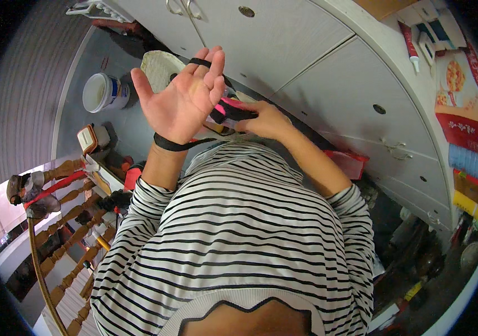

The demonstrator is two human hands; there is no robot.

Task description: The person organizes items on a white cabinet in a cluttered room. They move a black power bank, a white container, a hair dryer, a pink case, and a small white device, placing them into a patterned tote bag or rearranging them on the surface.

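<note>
My left hand [184,96] is raised palm up, its fingers apart and nothing in the palm. A black band [200,62] circles its fingers, and a black strap [172,143] goes around the wrist with a loose end trailing right. My right hand [268,119], just beside it, grips a soft black-and-pink item [232,110], whose exact kind I cannot tell. Behind and below both hands are partly hidden things, among them clear plastic. A pale, worn rounded object [161,69] shows behind the left hand.
White cabinets [264,46] run along the front and right, under a counter edge [423,109] bearing boxes and a red tube [409,44]. A white bucket [104,93] and a small bin [92,138] stand on the grey floor. Wooden balusters [71,199] rise at left; a red container [346,164] sits right.
</note>
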